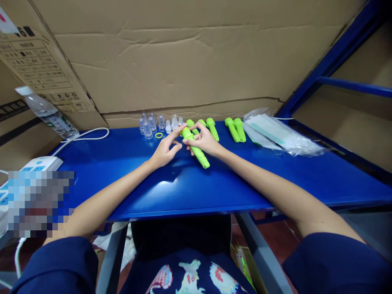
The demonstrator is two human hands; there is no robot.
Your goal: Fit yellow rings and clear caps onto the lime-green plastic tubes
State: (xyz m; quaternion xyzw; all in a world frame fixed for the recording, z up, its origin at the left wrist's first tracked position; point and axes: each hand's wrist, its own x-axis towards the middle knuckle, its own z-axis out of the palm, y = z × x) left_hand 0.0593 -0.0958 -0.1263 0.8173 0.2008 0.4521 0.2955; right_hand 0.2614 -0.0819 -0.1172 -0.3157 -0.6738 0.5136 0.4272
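Note:
In the head view, a lime-green flashlight-shaped tube (199,154) is held at a tilt above the blue table, its wide head pointing away from me. A yellow ring (185,130) shows around that head. My right hand (203,139) is closed round the tube just below the head. My left hand (167,150) reaches over from the other side, fingers stretched so that the tips touch the head at the ring, thumb apart. A loose yellow ring (159,135) lies on the table beyond the left hand. Clear plastic caps (148,130) and smaller whitish caps (168,126) stand behind it.
More green tubes (235,130) lie along the back, beside clear plastic bags (275,132). At left are a water bottle (49,114), a white cable (88,134) and a power strip (39,163). Cardboard (183,61) walls off the back of the blue table (196,196); a blue metal frame (324,61) rises right.

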